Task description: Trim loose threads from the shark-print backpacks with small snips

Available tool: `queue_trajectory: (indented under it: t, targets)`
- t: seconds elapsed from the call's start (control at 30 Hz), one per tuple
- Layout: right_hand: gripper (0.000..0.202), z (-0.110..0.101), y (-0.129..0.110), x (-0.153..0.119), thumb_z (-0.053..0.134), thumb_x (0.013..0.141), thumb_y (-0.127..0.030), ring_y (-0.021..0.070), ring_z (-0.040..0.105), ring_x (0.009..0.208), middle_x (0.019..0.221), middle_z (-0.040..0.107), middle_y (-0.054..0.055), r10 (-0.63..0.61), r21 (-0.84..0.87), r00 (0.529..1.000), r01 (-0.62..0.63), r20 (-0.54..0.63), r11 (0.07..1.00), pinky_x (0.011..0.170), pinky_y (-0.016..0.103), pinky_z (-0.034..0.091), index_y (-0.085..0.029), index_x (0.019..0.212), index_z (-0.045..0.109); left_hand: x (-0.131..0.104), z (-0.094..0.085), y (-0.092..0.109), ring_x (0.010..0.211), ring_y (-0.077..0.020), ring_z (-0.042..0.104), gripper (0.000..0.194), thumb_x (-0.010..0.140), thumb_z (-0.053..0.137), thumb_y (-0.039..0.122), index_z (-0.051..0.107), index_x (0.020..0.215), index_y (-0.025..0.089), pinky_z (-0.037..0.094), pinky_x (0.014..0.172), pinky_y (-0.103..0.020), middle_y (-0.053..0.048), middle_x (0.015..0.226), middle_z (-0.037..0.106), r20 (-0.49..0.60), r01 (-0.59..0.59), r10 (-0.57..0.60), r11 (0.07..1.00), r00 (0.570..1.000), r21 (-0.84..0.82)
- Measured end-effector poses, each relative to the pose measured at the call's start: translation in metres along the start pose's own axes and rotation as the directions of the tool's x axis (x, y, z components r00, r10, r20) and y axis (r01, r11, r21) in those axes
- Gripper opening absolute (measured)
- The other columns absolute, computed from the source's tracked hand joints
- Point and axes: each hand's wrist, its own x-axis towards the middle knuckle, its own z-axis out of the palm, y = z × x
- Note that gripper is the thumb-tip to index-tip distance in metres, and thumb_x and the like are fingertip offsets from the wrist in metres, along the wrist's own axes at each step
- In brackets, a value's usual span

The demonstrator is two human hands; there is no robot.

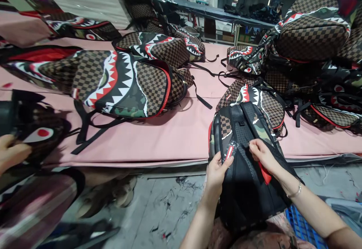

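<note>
One bag (pixel 243 175) at the lower right of the frame lies under both hands, the left hand (pixel 216 170) gripping its left edge, thumb against the wrapped tag (pixel 229 150), the right hand (pixel 263 156) curled narrow over its back, a red item (pixel 265 175) beneath, its fingertips' hold impossible to tell.
</note>
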Motion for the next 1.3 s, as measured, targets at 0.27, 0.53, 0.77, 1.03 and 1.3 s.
queue_trajectory:
  t: [0.27, 0.53, 0.77, 1.03, 1.3]
  targets:
    - [0.026, 0.005, 0.012, -0.034, 0.059, 0.076, -0.043, 0.0089, 0.038, 0.054, 0.057, 0.043, -0.005, -0.174, -0.314, 0.982, 0.143, -0.075, 0.939, 0.051, 0.022, 0.031, -0.018, 0.077, 0.053, 0.003, 0.007, -0.004, 0.090, -0.0190, 0.061, 0.044, 0.058, 0.075, 0.028, 0.064, 0.098, 0.014, 0.045, 0.083, -0.029, -0.007, 0.099, 0.068, -0.031, -0.023, 0.021, 0.998, 0.999, -0.056]
    - [0.023, 0.019, 0.009, -0.036, 0.055, 0.078, -0.042, 0.0095, 0.038, 0.051, 0.055, 0.045, -0.005, -0.231, -0.435, 0.966, 0.160, -0.116, 0.886, 0.048, 0.022, 0.030, -0.019, 0.076, 0.052, 0.003, 0.007, -0.005, 0.084, -0.0161, 0.061, 0.039, 0.059, 0.075, 0.028, 0.064, 0.095, 0.015, 0.045, 0.079, -0.027, -0.005, 0.094, 0.068, -0.039, -0.018, 0.016, 0.998, 0.999, -0.062]
    - [0.022, 0.027, 0.011, -0.035, 0.052, 0.080, -0.041, 0.0099, 0.043, 0.049, 0.055, 0.048, -0.005, -0.298, -0.480, 0.945, 0.200, -0.136, 0.854, 0.047, 0.021, 0.032, -0.020, 0.078, 0.051, 0.001, 0.012, -0.005, 0.083, -0.0165, 0.061, 0.039, 0.058, 0.075, 0.028, 0.065, 0.092, 0.015, 0.045, 0.080, -0.028, -0.005, 0.091, 0.069, -0.042, -0.025, 0.023, 0.998, 0.999, -0.059]
    - [0.018, 0.022, 0.012, -0.024, 0.052, 0.081, -0.037, 0.0098, 0.046, 0.053, 0.064, 0.054, -0.002, -0.378, -0.528, 0.925, 0.300, -0.043, 0.794, 0.051, 0.022, 0.036, -0.019, 0.080, 0.051, -0.002, 0.008, -0.002, 0.082, -0.0149, 0.061, 0.036, 0.060, 0.074, 0.026, 0.065, 0.092, 0.015, 0.044, 0.080, -0.026, -0.004, 0.088, 0.069, -0.029, -0.041, 0.041, 0.999, 0.999, -0.028]
    - [0.020, 0.001, 0.005, -0.013, 0.057, 0.078, -0.039, 0.0089, 0.039, 0.051, 0.057, 0.044, -0.005, -0.231, -0.455, 0.965, 0.261, 0.120, 0.851, 0.050, 0.022, 0.031, -0.019, 0.080, 0.053, -0.004, -0.003, 0.007, 0.088, -0.0153, 0.060, 0.034, 0.065, 0.072, 0.026, 0.064, 0.096, 0.016, 0.044, 0.083, -0.026, -0.004, 0.096, 0.068, 0.058, -0.017, 0.017, 1.000, 0.998, -0.003]
